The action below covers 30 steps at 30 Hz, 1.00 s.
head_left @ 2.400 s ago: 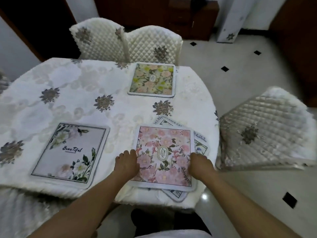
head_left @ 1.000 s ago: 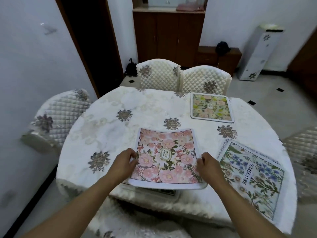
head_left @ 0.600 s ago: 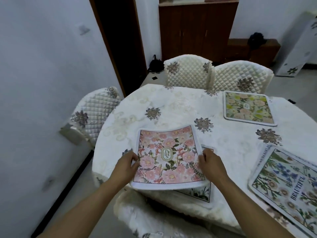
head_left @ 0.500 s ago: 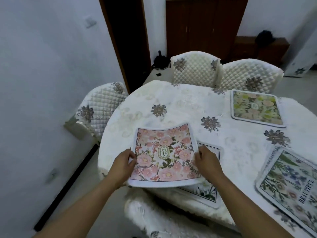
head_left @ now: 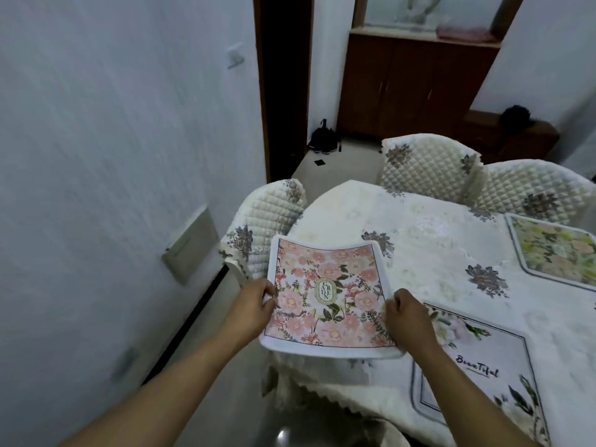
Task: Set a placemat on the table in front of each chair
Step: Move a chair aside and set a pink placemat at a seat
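A pink floral placemat (head_left: 325,295) hangs in the air over the left edge of the round table (head_left: 435,240), sagging slightly. My left hand (head_left: 254,308) grips its left edge and my right hand (head_left: 406,317) grips its right edge. A white placemat with the word "Beautiful" (head_left: 477,362) lies flat on the table at the lower right, partly under my right forearm. A yellow-green floral placemat (head_left: 558,253) lies at the far right. A quilted chair (head_left: 267,217) stands at the table's left side, just beyond the held mat.
Two more quilted chairs (head_left: 429,169) (head_left: 535,191) stand at the table's far side. A white wall (head_left: 113,156) runs close on the left, with a narrow floor gap. A dark doorway (head_left: 283,75) and a wooden cabinet (head_left: 416,85) lie beyond.
I have carried the pink placemat leftward around the table, from the spot by the blue-flowered mat to the left side near the wall chair. Both hands kept their grip.
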### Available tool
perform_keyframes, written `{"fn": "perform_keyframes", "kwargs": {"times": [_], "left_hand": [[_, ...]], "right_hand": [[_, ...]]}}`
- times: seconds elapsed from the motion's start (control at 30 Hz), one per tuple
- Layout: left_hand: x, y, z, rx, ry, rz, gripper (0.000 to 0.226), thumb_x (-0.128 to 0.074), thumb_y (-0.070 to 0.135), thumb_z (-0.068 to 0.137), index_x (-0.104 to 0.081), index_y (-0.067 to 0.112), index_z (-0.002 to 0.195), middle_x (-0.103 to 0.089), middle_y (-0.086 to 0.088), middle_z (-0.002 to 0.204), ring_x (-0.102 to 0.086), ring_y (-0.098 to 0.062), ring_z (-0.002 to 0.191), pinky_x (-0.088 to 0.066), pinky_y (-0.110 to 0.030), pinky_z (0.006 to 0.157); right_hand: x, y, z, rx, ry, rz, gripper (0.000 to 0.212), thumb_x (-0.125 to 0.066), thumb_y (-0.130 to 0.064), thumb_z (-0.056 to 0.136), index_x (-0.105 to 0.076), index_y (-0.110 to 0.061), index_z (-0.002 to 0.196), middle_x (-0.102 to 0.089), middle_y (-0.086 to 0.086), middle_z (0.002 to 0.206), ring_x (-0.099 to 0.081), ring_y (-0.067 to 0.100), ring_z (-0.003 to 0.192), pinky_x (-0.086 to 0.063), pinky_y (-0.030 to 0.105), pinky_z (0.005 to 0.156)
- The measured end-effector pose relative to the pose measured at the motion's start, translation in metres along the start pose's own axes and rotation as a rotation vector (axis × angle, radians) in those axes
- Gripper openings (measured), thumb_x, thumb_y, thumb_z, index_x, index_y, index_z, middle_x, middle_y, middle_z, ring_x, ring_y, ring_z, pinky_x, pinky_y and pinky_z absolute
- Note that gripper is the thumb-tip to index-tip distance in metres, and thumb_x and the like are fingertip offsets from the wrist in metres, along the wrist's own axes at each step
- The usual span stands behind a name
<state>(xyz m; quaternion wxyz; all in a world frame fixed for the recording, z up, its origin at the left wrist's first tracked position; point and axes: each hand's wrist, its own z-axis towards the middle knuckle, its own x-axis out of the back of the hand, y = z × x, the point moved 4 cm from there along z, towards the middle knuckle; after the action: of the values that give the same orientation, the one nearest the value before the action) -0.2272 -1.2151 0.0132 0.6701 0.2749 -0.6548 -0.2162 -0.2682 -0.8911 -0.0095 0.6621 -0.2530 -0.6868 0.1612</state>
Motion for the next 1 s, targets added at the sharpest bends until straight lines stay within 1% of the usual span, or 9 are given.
{"fn": "perform_keyframes", "kwargs": {"times": [0.07, 0.23, 0.37, 0.53, 0.63, 0.73, 0.87, 0.93, 1.0], "left_hand": [[0.017, -0.009, 0.021, -0.049, -0.019, -0.005, 0.009, -0.064, 0.017, 0.089, -0.055, 0.02, 0.088, -0.055, 0.007, 0.087, -0.053, -0.012, 0.08, -0.04, -0.026, 0.064], [0.026, -0.007, 0.09, -0.166, -0.081, 0.02, 0.007, -0.062, 0.019, 0.091, -0.055, 0.021, 0.091, -0.052, 0.011, 0.087, -0.049, -0.004, 0.076, -0.03, -0.013, 0.059], [0.014, -0.004, 0.145, -0.205, -0.144, 0.003, 0.007, -0.063, 0.02, 0.09, -0.056, 0.022, 0.09, -0.056, 0.007, 0.092, -0.055, -0.011, 0.083, -0.037, -0.017, 0.062], [0.011, -0.017, 0.201, -0.193, -0.201, 0.006, 0.008, -0.063, 0.018, 0.089, -0.056, 0.021, 0.09, -0.059, 0.005, 0.098, -0.055, -0.011, 0.089, -0.039, -0.016, 0.066], [0.014, -0.026, 0.24, -0.247, -0.235, 0.033, 0.012, -0.065, 0.016, 0.088, -0.054, 0.02, 0.087, -0.06, 0.003, 0.095, -0.053, -0.009, 0.084, -0.036, -0.015, 0.064], [0.016, -0.033, 0.276, -0.29, -0.26, 0.019, 0.018, -0.064, 0.015, 0.086, -0.046, 0.018, 0.087, -0.058, 0.002, 0.087, -0.052, -0.009, 0.076, -0.036, -0.026, 0.06], [0.011, -0.038, 0.328, -0.357, -0.338, 0.006, 0.02, -0.065, 0.018, 0.088, -0.045, 0.014, 0.092, -0.059, 0.001, 0.088, -0.055, -0.015, 0.08, -0.039, -0.032, 0.064], [0.01, -0.036, 0.356, -0.427, -0.395, 0.0, 0.022, -0.065, 0.019, 0.088, -0.045, 0.012, 0.092, -0.057, 0.003, 0.086, -0.054, -0.014, 0.079, -0.036, -0.03, 0.062], [0.01, -0.032, 0.384, -0.503, -0.459, -0.007, 0.022, -0.066, 0.02, 0.088, -0.045, 0.013, 0.093, -0.057, 0.004, 0.084, -0.054, -0.013, 0.077, -0.036, -0.023, 0.059]], "right_hand": [[-0.004, -0.018, 0.005, -0.022, 0.017, 0.002, 0.033, -0.046, -0.019, 0.097, -0.031, -0.017, 0.068, -0.04, 0.007, 0.058, -0.041, 0.023, 0.052, -0.025, 0.032, 0.05], [-0.007, -0.031, 0.03, -0.116, 0.136, 0.004, 0.032, -0.046, -0.019, 0.096, -0.032, -0.014, 0.068, -0.04, 0.009, 0.057, -0.04, 0.023, 0.051, -0.023, 0.03, 0.049], [-0.023, -0.024, 0.06, -0.206, 0.196, 0.022, 0.032, -0.047, -0.017, 0.096, -0.033, -0.013, 0.068, -0.041, 0.01, 0.057, -0.039, 0.023, 0.049, -0.022, 0.03, 0.049], [-0.056, -0.044, 0.101, -0.25, 0.157, 0.056, 0.031, -0.045, -0.019, 0.098, -0.034, -0.017, 0.07, -0.044, 0.007, 0.059, -0.044, 0.023, 0.052, -0.027, 0.032, 0.049], [-0.065, -0.054, 0.114, -0.316, 0.172, 0.072, 0.029, -0.044, -0.021, 0.099, -0.035, -0.017, 0.071, -0.046, 0.006, 0.061, -0.045, 0.024, 0.054, -0.028, 0.031, 0.049], [-0.067, -0.062, 0.122, -0.382, 0.204, 0.059, 0.029, -0.045, -0.022, 0.097, -0.034, -0.018, 0.07, -0.046, 0.006, 0.062, -0.047, 0.025, 0.057, -0.027, 0.031, 0.048], [-0.078, -0.079, 0.131, -0.5, 0.295, 0.084, 0.027, -0.045, -0.021, 0.097, -0.037, -0.015, 0.071, -0.049, 0.007, 0.063, -0.049, 0.026, 0.059, -0.03, 0.032, 0.05], [-0.087, -0.093, 0.127, -0.581, 0.376, 0.109, 0.028, -0.044, -0.021, 0.096, -0.037, -0.013, 0.07, -0.05, 0.008, 0.062, -0.049, 0.023, 0.057, -0.029, 0.031, 0.049], [-0.097, -0.11, 0.119, -0.679, 0.449, 0.148, 0.028, -0.044, -0.021, 0.096, -0.036, -0.013, 0.069, -0.05, 0.009, 0.062, -0.048, 0.023, 0.055, -0.029, 0.031, 0.049]]}}
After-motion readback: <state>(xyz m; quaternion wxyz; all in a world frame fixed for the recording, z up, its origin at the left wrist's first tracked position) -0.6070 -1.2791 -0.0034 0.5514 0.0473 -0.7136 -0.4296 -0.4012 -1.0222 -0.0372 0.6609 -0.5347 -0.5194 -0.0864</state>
